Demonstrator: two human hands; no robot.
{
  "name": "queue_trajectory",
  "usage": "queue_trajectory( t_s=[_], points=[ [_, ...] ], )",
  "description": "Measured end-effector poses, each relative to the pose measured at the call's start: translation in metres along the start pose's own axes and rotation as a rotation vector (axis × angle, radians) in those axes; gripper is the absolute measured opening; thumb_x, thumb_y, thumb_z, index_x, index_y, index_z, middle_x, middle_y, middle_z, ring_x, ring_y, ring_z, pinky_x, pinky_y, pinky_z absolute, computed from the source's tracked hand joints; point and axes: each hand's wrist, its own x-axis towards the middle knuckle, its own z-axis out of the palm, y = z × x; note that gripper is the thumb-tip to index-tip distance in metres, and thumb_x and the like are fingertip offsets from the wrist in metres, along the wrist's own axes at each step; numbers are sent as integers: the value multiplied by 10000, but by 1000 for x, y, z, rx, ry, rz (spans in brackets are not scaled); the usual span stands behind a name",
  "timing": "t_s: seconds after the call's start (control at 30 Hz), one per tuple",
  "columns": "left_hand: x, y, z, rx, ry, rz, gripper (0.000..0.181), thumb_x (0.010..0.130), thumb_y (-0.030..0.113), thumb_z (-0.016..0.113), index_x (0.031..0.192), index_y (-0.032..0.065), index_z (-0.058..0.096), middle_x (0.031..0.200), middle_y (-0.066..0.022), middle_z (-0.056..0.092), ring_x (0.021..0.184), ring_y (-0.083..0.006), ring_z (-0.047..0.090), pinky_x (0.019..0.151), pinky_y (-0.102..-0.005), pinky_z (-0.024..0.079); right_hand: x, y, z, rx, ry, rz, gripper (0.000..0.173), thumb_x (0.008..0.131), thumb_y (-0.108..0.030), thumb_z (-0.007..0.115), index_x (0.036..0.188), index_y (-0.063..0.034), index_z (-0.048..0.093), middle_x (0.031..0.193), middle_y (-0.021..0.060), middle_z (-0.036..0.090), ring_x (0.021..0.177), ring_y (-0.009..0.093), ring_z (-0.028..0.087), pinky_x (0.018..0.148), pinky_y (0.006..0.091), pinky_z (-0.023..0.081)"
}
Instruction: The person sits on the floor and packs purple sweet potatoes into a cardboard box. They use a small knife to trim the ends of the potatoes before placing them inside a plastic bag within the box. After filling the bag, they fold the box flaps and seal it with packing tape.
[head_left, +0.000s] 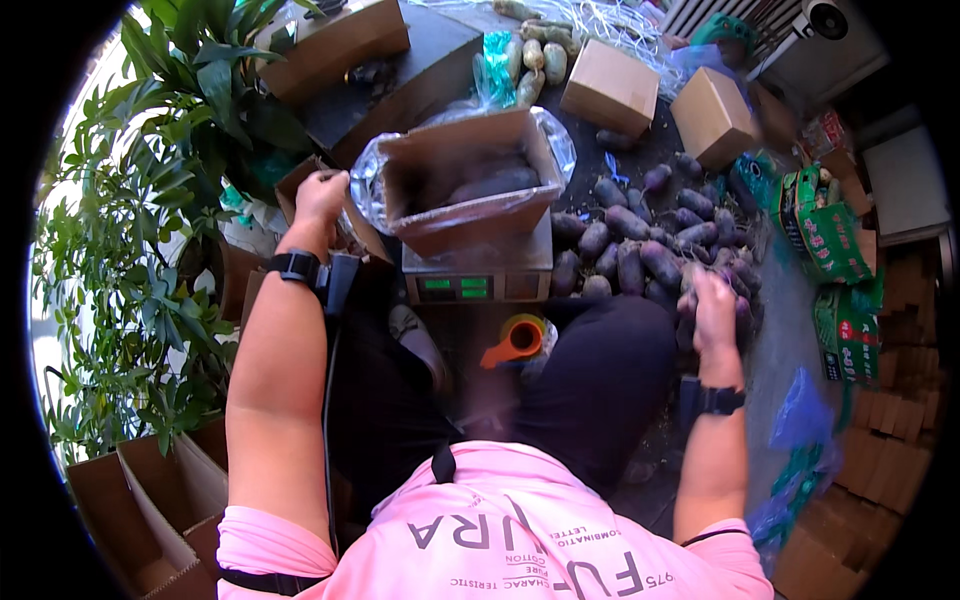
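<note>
My left hand (322, 196) is curled at the left of a lined cardboard box (465, 225), beside its clear plastic liner (371, 184); whether it grips anything is unclear. That box stands on a digital scale (478, 274) with lit green displays and has dark, blurred root vegetables (499, 178) inside. My right hand (714, 304) is at the lower right side of a pile of purple-skinned radishes (660, 262), close to several of them; its fingertips are blurred, and I cannot tell if it holds one. An orange tape dispenser (523, 337) lies between my knees, below the scale.
Two closed cardboard boxes (611, 86) (712, 118) stand beyond the pile, near pale green radishes (555, 63). Green printed bags (823, 225) and stacked flat cardboard (885, 420) line the right. Leafy plants (142, 247) and open boxes (150, 495) are at the left.
</note>
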Motion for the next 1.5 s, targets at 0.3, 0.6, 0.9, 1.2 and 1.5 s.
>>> queue_trajectory(
  t_s=[0.3,0.6,0.9,1.2,1.5],
  points=[
    [26,-32,-19,-415,-237,-562,383,981,432,502,1137,106,630,1254,-120,617,1112,-285,586,964,-511,463,124,-110,230,-290,-134,-37,559,839,-221,692,1300,60,546,1077,163,668,932,240,640,830,377,515],
    [-14,28,-24,40,-399,-252,241,918,265,660,1017,47,689,873,-38,672,774,-153,589,737,-320,468,157,-69,243,-137,-239,-16,203,910,-201,625,931,-7,677,795,103,675,677,201,631,639,352,498],
    [-51,97,-5,-1189,-639,-187,230,1029,196,477,1012,27,632,913,-102,680,857,-251,643,852,-401,530,125,-128,238,622,-396,301,162,952,-184,622,842,-65,615,751,68,636,756,258,679,717,375,554],
    [-60,129,22,-1069,-381,-36,130,1016,144,511,1035,51,600,848,-57,653,794,-178,627,734,-332,510,105,-151,260,623,-565,-9,107,932,-154,653,957,-52,678,764,1,635,644,149,579,664,329,518],
    [-65,139,39,-856,-411,20,150,1029,155,503,1058,37,591,854,-68,653,753,-181,613,686,-315,486,110,-151,269,612,-640,79,151,951,-175,630,1019,-51,685,812,9,664,697,145,617,715,338,520]
  ],
)
